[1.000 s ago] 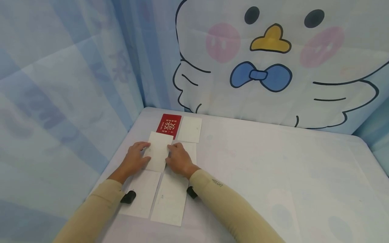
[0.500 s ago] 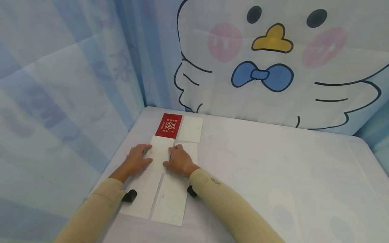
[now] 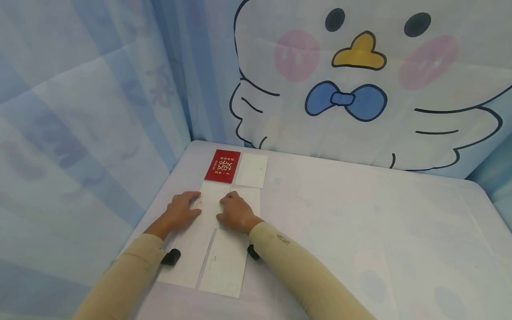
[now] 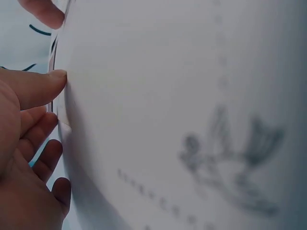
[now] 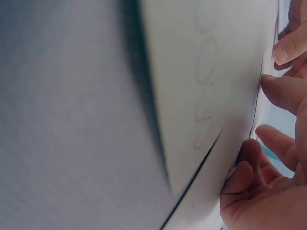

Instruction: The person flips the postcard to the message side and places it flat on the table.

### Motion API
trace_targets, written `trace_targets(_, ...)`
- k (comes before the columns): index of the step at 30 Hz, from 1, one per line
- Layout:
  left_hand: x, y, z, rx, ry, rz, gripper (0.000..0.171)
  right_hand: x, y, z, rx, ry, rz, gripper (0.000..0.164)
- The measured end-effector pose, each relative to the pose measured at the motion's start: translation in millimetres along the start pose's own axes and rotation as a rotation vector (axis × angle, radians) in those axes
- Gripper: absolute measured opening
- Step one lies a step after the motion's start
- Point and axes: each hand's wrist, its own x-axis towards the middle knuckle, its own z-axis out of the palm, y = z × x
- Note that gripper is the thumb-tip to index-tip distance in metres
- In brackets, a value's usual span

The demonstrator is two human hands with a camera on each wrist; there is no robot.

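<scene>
On the white table, a white paper card point(image 3: 210, 202) lies flat below a red card point(image 3: 222, 166) printed with pale Chinese characters. My left hand point(image 3: 180, 211) is at its left side, thumb and index finger apart with their tips right at the edge. From the other side, my right hand point(image 3: 237, 212) rests thumb and fingertips on its right part. In the left wrist view, the left thumb point(image 4: 45, 88) extends to the edge of a white sheet with a blurry bird drawing point(image 4: 230, 163). The right thumb point(image 5: 283, 92) lies along white paper with faint loops point(image 5: 206, 81) drawn on it.
More white cards lie close around: one top right point(image 3: 252, 170), one partly under the right hand point(image 3: 251, 198), one lower left point(image 3: 186, 258) and one lower right point(image 3: 225, 266). The tabletop point(image 3: 360, 231) stretches rightward. Behind hangs a printed curtain point(image 3: 296, 120), with another curtain point(image 3: 80, 133) at left.
The white card between my hands was raised and overlapping the red card; it has come down flat, baring the whole red card. Both hands shifted only slightly.
</scene>
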Motion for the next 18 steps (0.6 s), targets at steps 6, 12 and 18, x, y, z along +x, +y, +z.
trace_targets(6, -2.4, -1.6, 0.4, -0.043, 0.000, -0.011, 0.063, 1.1, 2.3, 2.1, 0.042, 0.003, 0.001, 0.053)
trace_targets(12, -4.7, 0.3, 1.1, -0.040, 0.000, -0.028, 0.062, 2.4, 4.7, 3.0, 0.079, -0.003, 0.002, 0.054)
trace_targets(18, -4.4, 2.3, 0.1, -0.027, -0.004, -0.040, 0.061, 2.0, 4.2, 1.9, 0.099, -0.009, -0.004, 0.054)
